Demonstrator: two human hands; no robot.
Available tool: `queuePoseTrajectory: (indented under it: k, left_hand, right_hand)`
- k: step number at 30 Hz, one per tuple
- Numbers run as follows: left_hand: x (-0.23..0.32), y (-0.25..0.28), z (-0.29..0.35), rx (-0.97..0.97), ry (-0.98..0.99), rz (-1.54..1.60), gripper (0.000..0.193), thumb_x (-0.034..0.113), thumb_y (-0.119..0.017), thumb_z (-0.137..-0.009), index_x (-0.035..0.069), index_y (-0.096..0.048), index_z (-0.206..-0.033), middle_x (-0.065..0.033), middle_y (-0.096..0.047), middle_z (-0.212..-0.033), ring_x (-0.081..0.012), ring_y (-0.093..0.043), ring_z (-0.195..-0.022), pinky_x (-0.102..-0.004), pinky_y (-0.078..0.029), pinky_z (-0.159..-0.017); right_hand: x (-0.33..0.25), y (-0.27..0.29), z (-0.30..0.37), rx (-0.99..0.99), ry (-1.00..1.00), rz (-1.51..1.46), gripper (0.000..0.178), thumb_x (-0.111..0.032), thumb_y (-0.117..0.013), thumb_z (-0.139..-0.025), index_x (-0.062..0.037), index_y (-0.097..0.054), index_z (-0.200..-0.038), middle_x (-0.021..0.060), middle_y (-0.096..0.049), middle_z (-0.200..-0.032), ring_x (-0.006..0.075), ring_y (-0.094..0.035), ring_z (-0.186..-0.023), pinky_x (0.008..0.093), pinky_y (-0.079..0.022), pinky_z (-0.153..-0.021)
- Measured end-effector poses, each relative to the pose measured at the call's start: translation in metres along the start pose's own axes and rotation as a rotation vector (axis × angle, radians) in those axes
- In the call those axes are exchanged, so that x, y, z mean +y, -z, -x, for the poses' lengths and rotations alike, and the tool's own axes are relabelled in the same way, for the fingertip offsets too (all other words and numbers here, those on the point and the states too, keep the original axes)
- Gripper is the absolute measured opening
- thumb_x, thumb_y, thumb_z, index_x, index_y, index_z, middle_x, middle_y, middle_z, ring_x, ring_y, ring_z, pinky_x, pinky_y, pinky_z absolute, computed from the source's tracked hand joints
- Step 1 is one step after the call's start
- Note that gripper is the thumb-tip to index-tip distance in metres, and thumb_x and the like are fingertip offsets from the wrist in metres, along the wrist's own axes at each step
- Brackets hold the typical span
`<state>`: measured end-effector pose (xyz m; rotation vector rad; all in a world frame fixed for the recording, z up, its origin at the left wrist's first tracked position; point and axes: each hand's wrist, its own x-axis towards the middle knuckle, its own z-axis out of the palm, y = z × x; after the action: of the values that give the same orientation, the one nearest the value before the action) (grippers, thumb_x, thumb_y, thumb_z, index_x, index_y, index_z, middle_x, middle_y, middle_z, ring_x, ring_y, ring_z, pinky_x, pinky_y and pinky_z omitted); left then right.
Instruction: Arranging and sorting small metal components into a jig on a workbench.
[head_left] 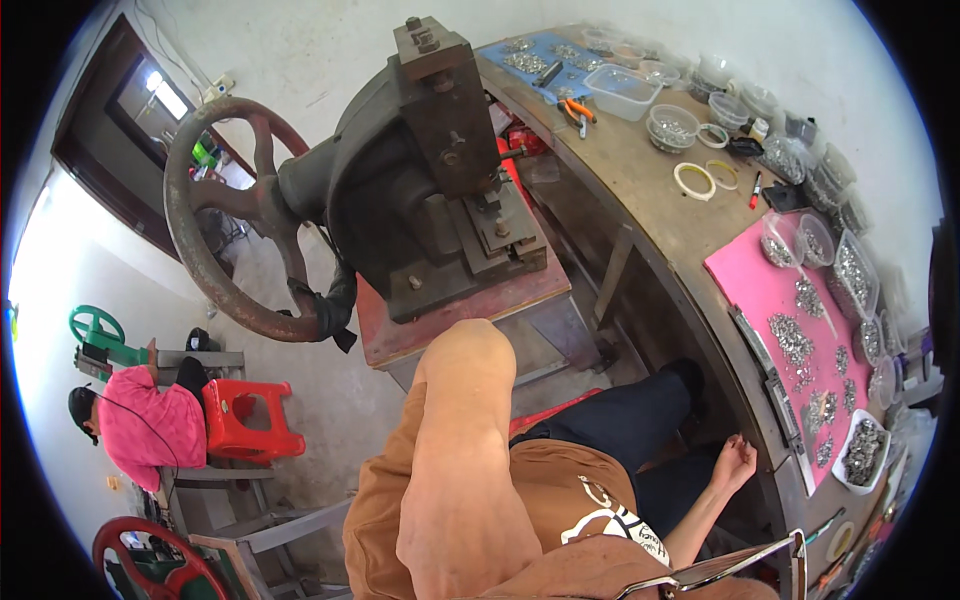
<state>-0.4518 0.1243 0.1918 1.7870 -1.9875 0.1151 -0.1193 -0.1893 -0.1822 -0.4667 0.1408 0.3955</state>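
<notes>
My left arm (pixel 465 440) is bent up close to the camera, its elbow toward the press; the left hand is out of view. My right hand (pixel 735 465) hangs beside the near edge of the curved workbench (pixel 665 190), with its fingers curled in. Whether anything small sits between those fingers is too small to make out. Closest to it on the bench is a pink sheet (pixel 745 265) bearing several piles of small metal parts (pixel 792 345). Beyond my left elbow stands a dark hand press (pixel 400 170) with a large rusty handwheel (pixel 180 200).
The press rests on a red-topped stand (pixel 385 340). Tubs of metal parts (pixel 850 275) line the bench's wall side, with orange-handled pliers (pixel 578 112) and tape rings (pixel 693 182) farther along. At left, a person in pink (pixel 150 420) sits near a red stool (pixel 255 450) and a green handwheel (pixel 97 312).
</notes>
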Motion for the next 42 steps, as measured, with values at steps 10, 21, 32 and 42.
queuePoseTrajectory:
  k: [10, 21, 32, 42]
  left_hand:
    - [-0.013, 0.011, -0.006, -0.166, 0.002, 0.087, 0.028, 0.023, -0.051, -0.103, 0.013, -0.064, -0.126, -0.0073, -0.071, -0.111, -0.0242, -0.068, -0.1, -0.0371, -0.054, -0.087]
    - [-0.079, 0.016, 0.014, 0.174, -0.075, 0.281, 0.028, 0.026, -0.06, -0.096, 0.018, -0.068, -0.121, -0.0035, -0.054, -0.074, -0.0251, -0.061, -0.074, -0.041, -0.045, -0.065]
    - [-0.311, -0.098, 0.039, 0.876, 0.954, -0.137, 0.023, 0.005, -0.067, -0.087, 0.006, -0.071, -0.109, -0.0095, -0.069, -0.094, -0.0277, -0.065, -0.089, -0.0394, -0.049, -0.082]
    - [-0.423, -0.09, 0.048, 0.61, 1.242, -0.303, 0.01, 0.021, -0.07, -0.084, 0.014, -0.073, -0.091, -0.001, -0.068, -0.08, -0.0211, -0.062, -0.085, -0.0418, -0.036, -0.086]
  right_hand:
    - [0.003, -0.008, 0.004, -0.045, -0.016, -0.013, 0.012, 0.004, -0.056, -0.087, 0.0002, -0.059, -0.075, 0.0115, -0.061, -0.084, 0.0248, -0.055, -0.086, 0.0363, -0.045, -0.084]
    - [-0.004, -0.017, 0.028, -0.042, -0.037, 0.028, 0.009, -0.003, -0.057, -0.086, 0.0009, -0.065, -0.083, 0.0207, -0.069, -0.1, 0.0302, -0.063, -0.094, 0.0395, -0.049, -0.09]
    - [-0.094, -0.164, 0.095, -0.292, 0.101, 1.218, 0.021, -0.011, -0.06, -0.1, 0.0003, -0.065, -0.117, 0.0086, -0.072, -0.096, 0.0146, -0.066, -0.089, 0.0283, -0.051, -0.081]
    - [-0.074, -0.206, -0.042, -0.359, 0.607, 1.862, 0.015, -0.006, -0.064, -0.087, -0.0027, -0.071, -0.1, 0.0167, -0.067, -0.088, 0.0315, -0.066, -0.082, 0.0404, -0.051, -0.074]
